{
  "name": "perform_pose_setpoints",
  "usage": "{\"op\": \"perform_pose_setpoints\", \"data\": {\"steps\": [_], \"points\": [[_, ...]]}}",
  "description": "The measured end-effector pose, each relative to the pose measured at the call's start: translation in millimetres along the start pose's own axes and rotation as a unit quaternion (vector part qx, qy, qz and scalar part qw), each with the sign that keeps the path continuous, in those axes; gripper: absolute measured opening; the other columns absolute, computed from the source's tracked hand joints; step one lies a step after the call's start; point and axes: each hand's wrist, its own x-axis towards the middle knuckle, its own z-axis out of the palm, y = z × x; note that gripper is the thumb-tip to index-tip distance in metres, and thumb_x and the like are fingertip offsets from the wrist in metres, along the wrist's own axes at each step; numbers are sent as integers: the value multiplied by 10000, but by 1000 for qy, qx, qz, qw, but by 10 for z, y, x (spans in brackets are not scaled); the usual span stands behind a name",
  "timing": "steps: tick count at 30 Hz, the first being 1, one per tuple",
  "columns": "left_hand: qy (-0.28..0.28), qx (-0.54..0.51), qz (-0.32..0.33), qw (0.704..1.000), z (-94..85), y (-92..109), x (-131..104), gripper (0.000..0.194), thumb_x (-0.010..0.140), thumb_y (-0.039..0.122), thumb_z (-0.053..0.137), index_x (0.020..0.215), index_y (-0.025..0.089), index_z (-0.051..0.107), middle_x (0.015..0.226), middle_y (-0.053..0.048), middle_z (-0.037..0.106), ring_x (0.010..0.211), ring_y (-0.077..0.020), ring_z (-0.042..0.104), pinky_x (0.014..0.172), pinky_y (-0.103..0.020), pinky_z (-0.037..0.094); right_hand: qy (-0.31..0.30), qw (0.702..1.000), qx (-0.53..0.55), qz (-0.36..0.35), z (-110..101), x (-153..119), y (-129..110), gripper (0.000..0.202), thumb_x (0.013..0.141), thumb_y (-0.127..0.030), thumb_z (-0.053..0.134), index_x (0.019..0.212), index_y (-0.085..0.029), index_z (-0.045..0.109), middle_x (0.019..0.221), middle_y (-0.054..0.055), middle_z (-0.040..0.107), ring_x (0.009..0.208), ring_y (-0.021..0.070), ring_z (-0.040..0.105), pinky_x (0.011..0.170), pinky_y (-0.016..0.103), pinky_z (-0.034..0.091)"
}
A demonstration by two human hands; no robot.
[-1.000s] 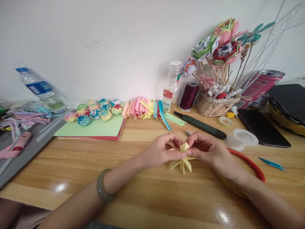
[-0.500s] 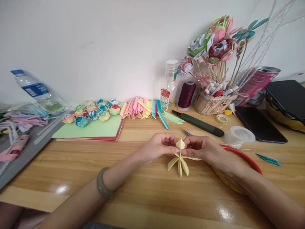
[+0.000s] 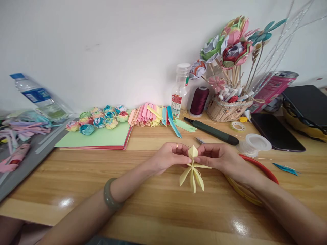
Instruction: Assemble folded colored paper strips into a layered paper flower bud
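A pale yellow folded-paper flower (image 3: 192, 170) is held over the table, its petals fanned out below my fingertips and one petal pointing up between them. My left hand (image 3: 173, 157) pinches it from the left between thumb and fingers. From the other side, my right hand (image 3: 217, 157) has its thumb and fingers closed on the paper near the flower's middle. Thin thread shows close to the petals, partly hidden by my fingers. Behind my right hand lie a spool of clear thread (image 3: 255, 144) and the tip of a metal tool (image 3: 199, 140).
A red and yellow hoop (image 3: 265, 170) lies under my right forearm. Further back are a dark craft knife (image 3: 214, 131), a row of folded paper strips (image 3: 146, 115), a maroon thread cone (image 3: 199, 101), a glass bottle (image 3: 180, 92), a phone (image 3: 277, 132) and paper rosettes (image 3: 98, 121) on green paper.
The flower's lower petals have spread and tilted a little more toward me. Both hands keep their pinch on it, with only slight finger movement. The whole view has shifted slightly.
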Motion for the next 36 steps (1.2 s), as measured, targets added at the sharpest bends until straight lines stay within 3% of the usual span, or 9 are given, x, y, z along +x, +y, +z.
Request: {"op": "perform_pose_setpoints", "data": {"steps": [11,17,22,26,31,36], "points": [[66,-46,7,997,90,32,-25,211,505,148,725,661,114,589,622,21,589,579,-74,546,612,-237,449,53,998,3,-44,40,18,73,268,626,-409,709,671,-171,593,665,-6,593,627,136,540,626,280,427],[101,-21,40,994,132,-2,-26,183,536,139,687,629,118,531,622,21,572,579,-71,536,614,-239,448,91,987,-86,-98,77,11,147,209,710,-369,645,669,-184,555,659,-8,588,608,134,538,572,258,426],[138,49,95,985,133,-58,-30,158,596,177,665,645,134,521,649,18,566,608,-82,530,617,-240,432,139,960,-187,-155,120,-13,168,159,764,-328,577,685,-192,552,667,6,601,610,149,544,559,264,425],[170,134,160,963,161,-75,-64,106,635,156,632,643,144,526,661,14,571,641,-89,537,633,-226,431,160,935,-241,-207,145,-32,179,97,787,-285,543,748,-196,547,699,15,613,643,154,572,601,267,452],[232,208,177,933,211,-99,-109,67,658,143,596,647,163,533,670,5,587,645,-106,543,619,-232,432,208,910,-280,-223,176,-46,159,62,762,-257,560,739,-210,527,657,7,625,590,151,590,564,259,451],[266,305,266,875,213,-147,-127,94,683,148,567,617,181,509,645,12,556,622,-108,528,598,-229,422,224,884,-331,-240,188,-69,176,73,789,-244,525,722,-222,545,649,13,657,561,150,601,539,262,451]]}}
